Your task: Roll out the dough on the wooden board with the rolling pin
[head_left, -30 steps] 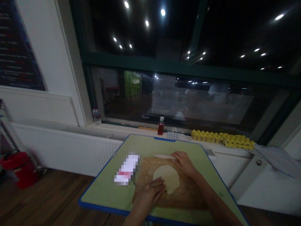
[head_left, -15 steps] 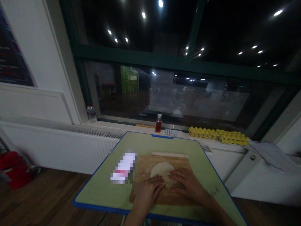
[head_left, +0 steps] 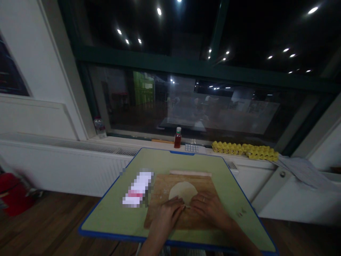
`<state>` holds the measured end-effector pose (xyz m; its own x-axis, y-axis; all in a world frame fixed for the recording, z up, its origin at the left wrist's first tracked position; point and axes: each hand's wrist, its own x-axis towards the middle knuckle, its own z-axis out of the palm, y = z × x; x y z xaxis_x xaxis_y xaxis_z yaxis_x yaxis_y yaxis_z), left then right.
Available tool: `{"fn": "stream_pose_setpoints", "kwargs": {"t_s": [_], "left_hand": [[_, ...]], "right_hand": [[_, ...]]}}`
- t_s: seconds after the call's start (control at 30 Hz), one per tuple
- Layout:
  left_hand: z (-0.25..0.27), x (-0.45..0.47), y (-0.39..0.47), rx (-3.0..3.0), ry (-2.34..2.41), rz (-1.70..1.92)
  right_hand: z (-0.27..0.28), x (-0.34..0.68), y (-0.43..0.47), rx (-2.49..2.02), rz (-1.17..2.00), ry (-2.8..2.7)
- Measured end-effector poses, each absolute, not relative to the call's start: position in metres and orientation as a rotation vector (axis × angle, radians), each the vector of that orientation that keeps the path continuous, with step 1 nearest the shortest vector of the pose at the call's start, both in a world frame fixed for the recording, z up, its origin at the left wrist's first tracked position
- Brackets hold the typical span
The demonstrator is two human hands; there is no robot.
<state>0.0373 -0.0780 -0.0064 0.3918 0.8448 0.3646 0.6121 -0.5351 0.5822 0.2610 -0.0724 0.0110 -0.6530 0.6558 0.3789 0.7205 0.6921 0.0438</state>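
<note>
Your left hand (head_left: 171,210) and right hand (head_left: 209,208) come in low from the near side of the wooden board (head_left: 160,183), wrists angled inward, fingers bent, and seem to pinch the near edge of the round dough sheet (head_left: 183,189) lying on that board. Use a light, level grip with both, so the thin edge neither stretches nor tears, and leave the rolling pin (head_left: 190,173) at the board's far edge.
</note>
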Motion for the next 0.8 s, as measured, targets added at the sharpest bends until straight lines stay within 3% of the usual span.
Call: {"fn": "stream_pose_setpoints", "kwargs": {"t_s": [0.27, 0.8], "left_hand": [[-0.009, 0.035, -0.077, 2.293, 1.208, 0.98], [-0.024, 0.043, -0.078, 2.426, 1.182, 0.945]], "right_hand": [[-0.008, 0.254, -0.063, -0.892, -0.503, -2.588], [-0.008, 0.249, -0.066, -0.792, -0.626, -2.554]]}}
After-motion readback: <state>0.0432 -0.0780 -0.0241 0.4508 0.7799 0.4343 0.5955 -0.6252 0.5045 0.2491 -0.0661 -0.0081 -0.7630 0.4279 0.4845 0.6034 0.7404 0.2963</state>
